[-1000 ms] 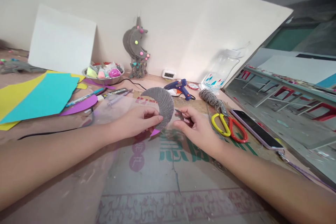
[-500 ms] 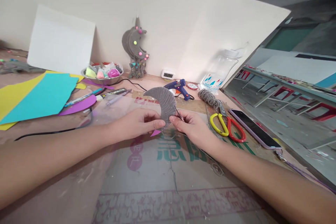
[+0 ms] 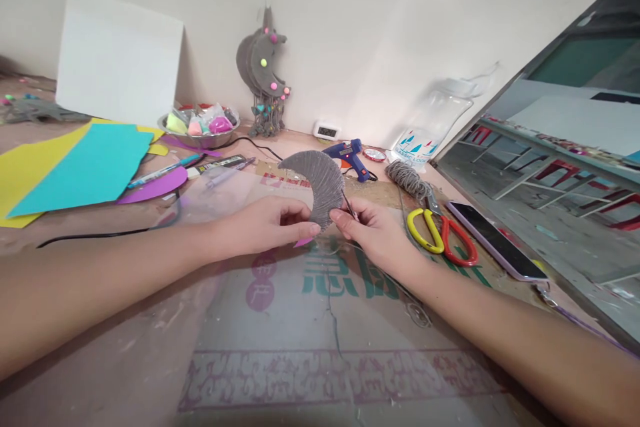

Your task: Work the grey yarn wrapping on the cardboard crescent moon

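Hands (image 3: 280, 221) (image 3: 373, 230) closer together than before, both on grey crescent (image 3: 324, 180)

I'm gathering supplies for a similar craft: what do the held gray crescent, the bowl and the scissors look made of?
Gray crescent: probably matte cord or yarn, from its fine parallel strands. Bowl: likely polished metal, given its silvery shine. Scissors: handles seemingly smooth plastic, solidly yellow and red; blades apparently metal, with gray sheen.

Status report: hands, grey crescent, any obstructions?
Left hand pinching grey crescent near bottom. Right hand at its right edge, holding thin dark item. Scissors off right, clear of hands.
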`<state>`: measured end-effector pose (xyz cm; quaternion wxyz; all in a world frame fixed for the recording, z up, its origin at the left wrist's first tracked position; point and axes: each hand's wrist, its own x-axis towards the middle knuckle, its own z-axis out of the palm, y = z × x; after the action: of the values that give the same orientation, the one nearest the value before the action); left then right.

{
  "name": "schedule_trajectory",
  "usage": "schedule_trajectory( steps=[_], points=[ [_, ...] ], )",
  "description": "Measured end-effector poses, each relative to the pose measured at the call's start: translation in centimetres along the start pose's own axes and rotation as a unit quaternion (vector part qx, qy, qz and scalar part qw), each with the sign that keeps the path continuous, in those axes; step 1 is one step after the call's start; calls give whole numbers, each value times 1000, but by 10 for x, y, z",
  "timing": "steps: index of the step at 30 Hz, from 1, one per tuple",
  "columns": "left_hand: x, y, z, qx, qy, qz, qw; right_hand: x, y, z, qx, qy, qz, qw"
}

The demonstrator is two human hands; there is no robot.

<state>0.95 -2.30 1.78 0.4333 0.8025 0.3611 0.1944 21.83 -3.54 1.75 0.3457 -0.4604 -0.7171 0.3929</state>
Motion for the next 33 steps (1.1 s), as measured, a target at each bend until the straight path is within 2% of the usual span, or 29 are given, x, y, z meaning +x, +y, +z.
schedule_trajectory(
  steps=[5, 9, 13, 26, 28, 31, 33],
  points=[
    [1, -1, 0, -4, 19, -22, 1000, -1, -1, 2, -8, 7, -15, 1000],
    [2, -2, -1, -43, 44, 4, 998, -1, -1, 2, 0, 30, -4, 1000],
    [3, -3, -1, -68, 45, 29, 996, -2, -2, 2, -16, 37, -5, 999],
    [-1, 3, 3, 54, 64, 17, 996, -4, -4, 7, -73, 20, -38, 996],
    [-2, 1, 2, 42, 56, 8, 997, -3, -3, 7, -68, 20, -37, 997],
    [-3, -1, 1, -45, 6, -39, 998, -3, -3, 7, -60, 22, -39, 997],
    [-4, -1, 1, -72, -6, -52, 996, -3, -3, 6, -55, 23, -45, 997]
  ],
)
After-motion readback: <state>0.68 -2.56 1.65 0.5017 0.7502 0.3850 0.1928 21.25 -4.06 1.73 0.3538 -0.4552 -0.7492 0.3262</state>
